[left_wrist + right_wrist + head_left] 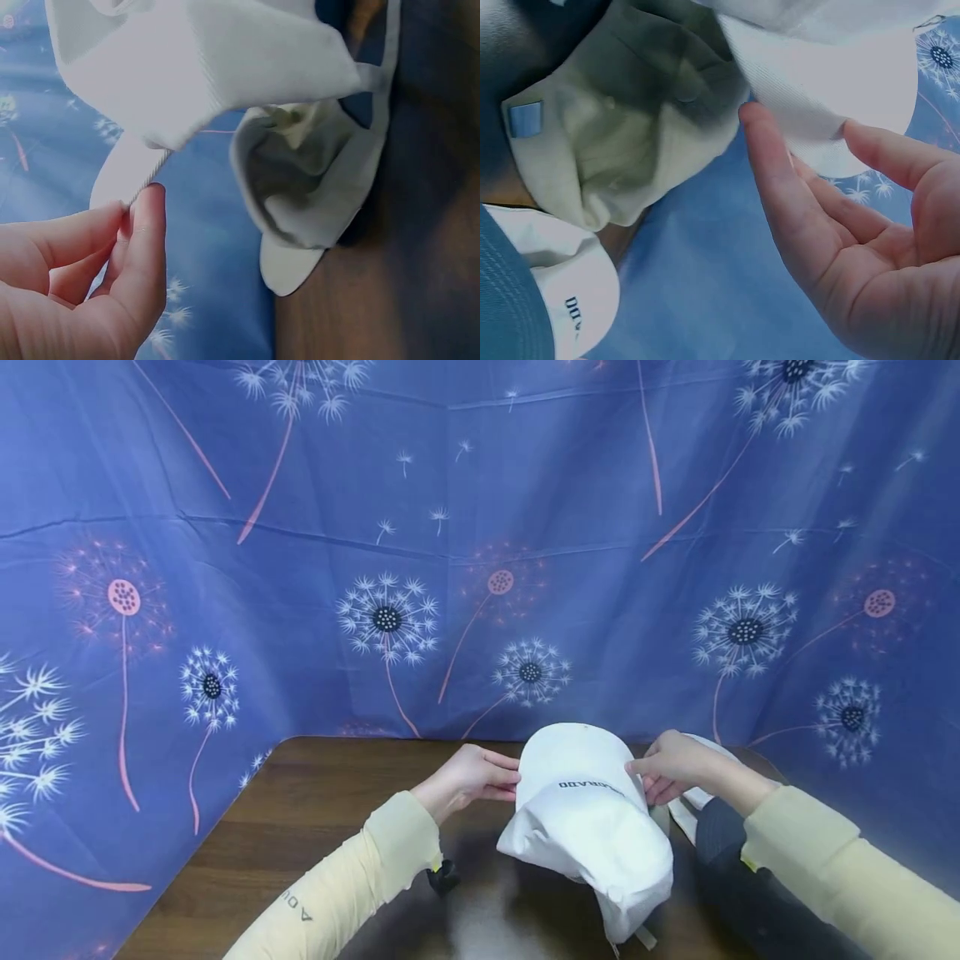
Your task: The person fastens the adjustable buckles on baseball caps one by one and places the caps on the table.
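A white baseball cap (581,810) with dark lettering hangs above the table, brim away from me, its crown soft and sagging. My left hand (474,777) pinches the brim's left edge between thumb and fingers, as the left wrist view shows with the brim (124,176). At the opposite edge, my right hand (671,767) holds the brim (832,97), thumb on one face and fingers at the other. Beyond the held cap, a beige cap (300,176) shows its hollow inside in the left wrist view; the right wrist view shows its strap buckle (525,120).
Under my right forearm lies a dark cap (723,835). Another white cap with lettering (581,289) is beside it. A small black object (444,878) sits near my left sleeve. The brown wooden table (300,810) meets a blue dandelion-print cloth (300,635) behind.
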`<state>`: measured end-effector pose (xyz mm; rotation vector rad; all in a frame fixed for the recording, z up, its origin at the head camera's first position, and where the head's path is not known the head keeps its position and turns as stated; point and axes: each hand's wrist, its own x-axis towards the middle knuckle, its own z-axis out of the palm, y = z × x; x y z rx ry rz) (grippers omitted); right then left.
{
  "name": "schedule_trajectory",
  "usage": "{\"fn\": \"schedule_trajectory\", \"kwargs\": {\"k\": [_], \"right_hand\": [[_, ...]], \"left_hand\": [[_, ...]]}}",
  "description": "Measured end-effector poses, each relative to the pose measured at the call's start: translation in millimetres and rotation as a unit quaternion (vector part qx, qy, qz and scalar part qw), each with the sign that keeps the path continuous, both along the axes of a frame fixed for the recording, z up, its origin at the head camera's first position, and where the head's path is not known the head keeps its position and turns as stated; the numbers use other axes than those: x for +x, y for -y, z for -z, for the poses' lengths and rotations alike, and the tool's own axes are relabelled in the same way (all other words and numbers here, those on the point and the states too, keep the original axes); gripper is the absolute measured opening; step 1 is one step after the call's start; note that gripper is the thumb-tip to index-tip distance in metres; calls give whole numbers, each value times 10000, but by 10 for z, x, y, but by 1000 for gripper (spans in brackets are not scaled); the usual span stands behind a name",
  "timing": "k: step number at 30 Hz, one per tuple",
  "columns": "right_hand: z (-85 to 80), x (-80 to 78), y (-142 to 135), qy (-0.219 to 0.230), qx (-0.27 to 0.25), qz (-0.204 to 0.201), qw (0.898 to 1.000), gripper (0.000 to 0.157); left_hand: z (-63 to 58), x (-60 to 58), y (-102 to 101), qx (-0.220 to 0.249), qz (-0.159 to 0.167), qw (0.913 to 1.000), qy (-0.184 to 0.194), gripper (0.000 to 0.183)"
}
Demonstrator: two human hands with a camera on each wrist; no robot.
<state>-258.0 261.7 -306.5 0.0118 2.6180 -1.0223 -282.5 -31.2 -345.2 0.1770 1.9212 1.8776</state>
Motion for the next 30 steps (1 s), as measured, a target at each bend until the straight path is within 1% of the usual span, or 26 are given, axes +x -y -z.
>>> {"fn": "schedule_trajectory", "kwargs": {"k": [5,7,9,12,17,21,24,30], "right_hand": [[-96,-89,36,-6,-192,17,9998,47],[-141,-113,60,-15,-288,-8,9996,48],[-176,-132,83,-1,-384,9,9993,52],[-217,-147,123,-28,-423,-4,9991,59],[-260,-162,165,-166,-445,-23,9989,58],[-268,-193,166,-239,-616,-3,9978,59],[-255,-226,171,-314,-805,45,9963,60],[-192,-279,209,-476,-1186,136,9917,67]], "left_hand": [[-143,-55,85,26,-95,9999,-55,25],[-186,-78,119,131,-145,9998,-79,26],[-212,-100,150,248,-167,9995,-120,26],[-236,-137,186,498,-278,9983,-65,27],[-275,-183,221,736,-426,9964,-1,27],[-314,-204,213,994,-526,9936,-110,27],[-347,-213,209,1223,-664,9901,-158,27],[-397,-235,230,1403,-811,9864,-275,30]]}}
